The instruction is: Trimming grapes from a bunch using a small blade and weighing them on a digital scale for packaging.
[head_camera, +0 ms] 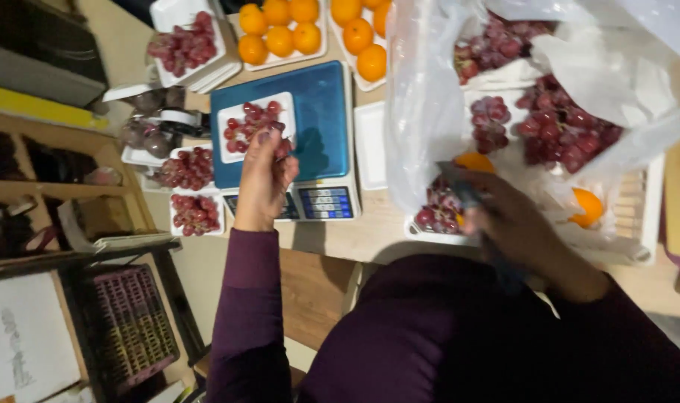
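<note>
Left hand [264, 179]: fingers closed on a few red grapes [280, 143], held over the white tray [232, 118] on the blue scale [325, 112], apparently so the portion can be weighed. Right hand [515, 224]: clamped on a dark tool [459, 186], blurred, at the grape bunch [438, 210] under the clear plastic bag [422, 97]. Filled grape trays [196, 214] and orange trays [280, 33] are seen on the tabletop [370, 231].

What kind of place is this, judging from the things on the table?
Probably a fruit packing spot in a shop or market stall. A blue weighing scale bears a white tray of red grapes that the left hand touches; more filled grape trays and trays of oranges lie around it.
</note>
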